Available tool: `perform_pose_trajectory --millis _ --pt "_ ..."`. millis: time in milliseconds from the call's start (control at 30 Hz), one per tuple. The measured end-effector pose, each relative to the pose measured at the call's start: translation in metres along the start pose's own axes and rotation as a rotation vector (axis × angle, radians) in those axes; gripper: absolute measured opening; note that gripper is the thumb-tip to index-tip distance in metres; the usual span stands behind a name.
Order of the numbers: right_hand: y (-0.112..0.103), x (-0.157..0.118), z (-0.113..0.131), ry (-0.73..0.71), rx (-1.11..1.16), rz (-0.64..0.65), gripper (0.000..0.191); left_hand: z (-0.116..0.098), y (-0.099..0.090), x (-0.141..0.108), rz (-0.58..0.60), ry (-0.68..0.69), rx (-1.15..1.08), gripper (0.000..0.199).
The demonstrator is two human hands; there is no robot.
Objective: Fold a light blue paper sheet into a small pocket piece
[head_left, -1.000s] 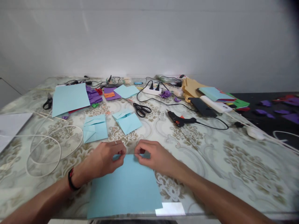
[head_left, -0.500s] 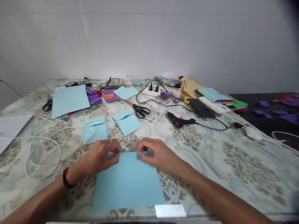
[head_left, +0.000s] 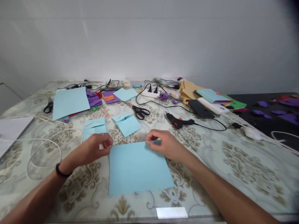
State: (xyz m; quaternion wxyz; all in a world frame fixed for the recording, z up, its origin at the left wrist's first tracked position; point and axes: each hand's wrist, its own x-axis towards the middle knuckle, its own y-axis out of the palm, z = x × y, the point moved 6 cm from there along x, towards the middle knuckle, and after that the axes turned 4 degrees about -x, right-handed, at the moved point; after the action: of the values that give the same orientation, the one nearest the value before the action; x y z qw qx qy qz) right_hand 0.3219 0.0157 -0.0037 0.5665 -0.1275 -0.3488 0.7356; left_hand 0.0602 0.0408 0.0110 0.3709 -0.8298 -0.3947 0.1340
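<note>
A light blue sheet of paper [head_left: 140, 168] lies before me, its far edge lifted slightly toward my hands. My left hand [head_left: 98, 147] is closed in a pinch at the sheet's far left corner. On the far edge, nearer its right end, the thumb and fingers of my right hand [head_left: 164, 143] grip the paper. Just beyond my left hand sits a folded light blue paper piece [head_left: 94, 126], partly covered by that hand. Another folded blue piece [head_left: 127, 124] rests to its right, close to black-handled scissors [head_left: 141, 112].
A black glue gun [head_left: 178, 120] lies right of centre, its cord running to the right. Behind are a white power strip [head_left: 150, 93], a blue sheet [head_left: 71, 102] over purple paper strips, and a phone [head_left: 200, 108]. White cable [head_left: 59, 149] loops at left.
The blue sheet has shifted right and away from me. My left hand has slid left to its corner, while my right hand has moved right along the far edge.
</note>
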Motion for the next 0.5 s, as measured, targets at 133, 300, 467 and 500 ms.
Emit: perform_pose_trajectory --millis 133,300,467,500 --pt "-0.004 0.001 -0.006 0.013 -0.015 -0.009 0.01 0.011 -0.011 0.004 -0.005 -0.028 0.02 0.009" --pt "0.006 0.0 0.001 -0.006 0.001 0.028 0.011 0.009 -0.012 0.004 -0.151 0.004 0.064 0.01" --pt "0.024 -0.005 0.017 -0.051 0.045 0.068 0.015 -0.011 0.018 0.0 -0.033 0.107 0.085 0.012" --pt "0.027 -0.006 0.019 -0.057 0.054 0.07 0.016 -0.014 0.023 0.0 0.002 0.107 0.081 0.012"
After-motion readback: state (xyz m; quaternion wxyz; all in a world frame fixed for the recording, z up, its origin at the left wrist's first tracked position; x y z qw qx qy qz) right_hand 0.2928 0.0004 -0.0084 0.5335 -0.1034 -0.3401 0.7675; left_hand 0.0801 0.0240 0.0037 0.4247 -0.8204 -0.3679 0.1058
